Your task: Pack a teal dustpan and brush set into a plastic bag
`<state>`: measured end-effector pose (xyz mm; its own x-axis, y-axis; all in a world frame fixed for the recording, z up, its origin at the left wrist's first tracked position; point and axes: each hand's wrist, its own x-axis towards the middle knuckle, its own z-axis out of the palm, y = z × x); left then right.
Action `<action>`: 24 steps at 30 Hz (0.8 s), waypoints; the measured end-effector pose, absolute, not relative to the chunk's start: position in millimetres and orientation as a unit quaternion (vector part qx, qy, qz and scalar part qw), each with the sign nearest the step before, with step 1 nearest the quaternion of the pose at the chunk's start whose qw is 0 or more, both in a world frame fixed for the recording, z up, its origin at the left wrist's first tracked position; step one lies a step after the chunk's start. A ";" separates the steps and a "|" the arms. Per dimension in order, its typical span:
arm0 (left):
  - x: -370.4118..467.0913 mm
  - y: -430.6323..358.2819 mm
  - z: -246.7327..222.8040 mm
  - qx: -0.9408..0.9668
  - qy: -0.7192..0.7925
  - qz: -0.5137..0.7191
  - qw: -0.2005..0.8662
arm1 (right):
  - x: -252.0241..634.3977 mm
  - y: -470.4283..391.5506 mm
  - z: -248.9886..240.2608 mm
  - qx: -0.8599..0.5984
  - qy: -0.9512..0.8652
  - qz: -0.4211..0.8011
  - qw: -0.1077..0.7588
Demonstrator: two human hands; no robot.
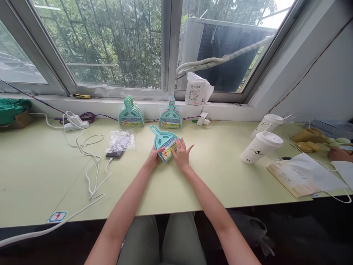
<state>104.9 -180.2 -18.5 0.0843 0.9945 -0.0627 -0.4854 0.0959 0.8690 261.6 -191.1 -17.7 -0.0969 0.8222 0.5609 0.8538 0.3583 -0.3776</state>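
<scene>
The turquoise dustpan set is at the middle of the table, handle pointing away. The left hand pinches its edge; the right hand, fingers wide, touches its front. Gentle, even pressure should keep it steady.

"Focc" on paper bag

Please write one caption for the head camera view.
Two hands hold a green dustpan above a pale desk by the window.

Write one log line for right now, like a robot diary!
left hand: grips dustpan | right hand: open, touching it | behind: left stack, right stack | left: phone
</scene>
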 end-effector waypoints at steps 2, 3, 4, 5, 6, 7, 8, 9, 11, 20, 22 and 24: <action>104.7 -179.5 -19.7 0.356 0.364 0.570 0.645 | 265.1 -188.7 -18.4 -0.569 -0.733 -0.001 0.372; 104.6 -179.0 -20.2 0.355 0.364 0.572 0.644 | 266.6 -188.3 -18.3 -0.570 -0.730 0.005 0.376; 104.4 -178.6 -20.7 0.355 0.362 0.575 0.642 | 267.8 -188.2 -18.1 -0.572 -0.728 0.008 0.379; 104.1 -178.2 -21.0 0.355 0.359 0.578 0.641 | 268.7 -188.1 -17.9 -0.573 -0.726 0.010 0.380; 104.0 -177.9 -21.2 0.356 0.355 0.582 0.640 | 269.3 -187.9 -18.0 -0.572 -0.727 0.014 0.379; 103.8 -177.8 -21.2 0.358 0.351 0.584 0.638 | 269.6 -187.7 -18.4 -0.570 -0.730 0.021 0.376; 103.7 -177.8 -21.2 0.359 0.350 0.586 0.637 | 269.5 -187.4 -18.9 -0.567 -0.735 0.030 0.371; 103.6 -177.9 -21.1 0.360 0.351 0.587 0.635 | 269.0 -187.1 -19.6 -0.562 -0.741 0.041 0.365; 103.6 -178.3 -21.0 0.362 0.356 0.586 0.631 | 266.9 -187.0 -20.9 -0.554 -0.752 0.058 0.352; 104.2 -180.4 -18.7 0.358 0.385 0.592 0.611 | 259.6 -185.6 -24.8 -0.581 -0.543 0.298 0.528; 104.5 -181.8 -17.0 0.375 0.377 0.586 0.611 | 262.2 -181.7 -27.8 -0.528 -0.469 0.464 0.535; 104.2 -182.6 -14.6 0.402 0.379 0.569 0.610 | 265.1 -177.8 -30.4 -0.453 -0.425 0.591 0.515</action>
